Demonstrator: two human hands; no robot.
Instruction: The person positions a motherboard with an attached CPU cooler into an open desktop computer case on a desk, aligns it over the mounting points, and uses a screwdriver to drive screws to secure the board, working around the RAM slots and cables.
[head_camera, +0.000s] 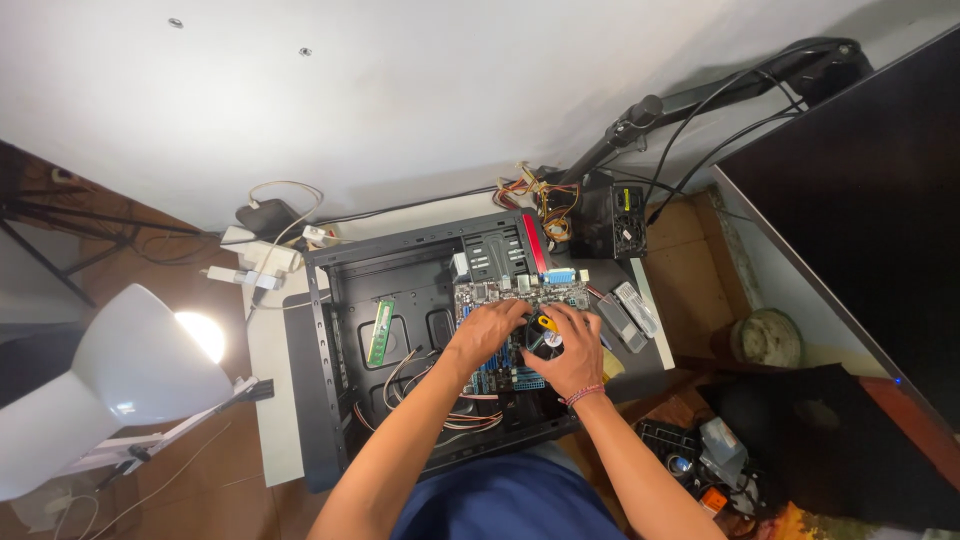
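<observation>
An open black computer case (330, 350) lies flat on a white desk, with a blue motherboard (500, 378) mounted inside. My left hand (487, 332) rests with curled fingers on the board beside the round cooler fan (543, 343). My right hand (568, 350) covers the fan and seems to hold a yellow-handled tool (546, 323); the grip itself is too small to make out. A green memory stick (380, 332) lies loose on the case floor to the left. Loose coloured wires (455, 415) run along the case's near side.
A white desk lamp (130, 370) shines at the left. Adapters and cables (262, 262) lie behind the case. A power supply (620, 222) with a wire bundle sits at the back right, two flat grey parts (628, 315) to its front, and a dark monitor (870, 200) at the right.
</observation>
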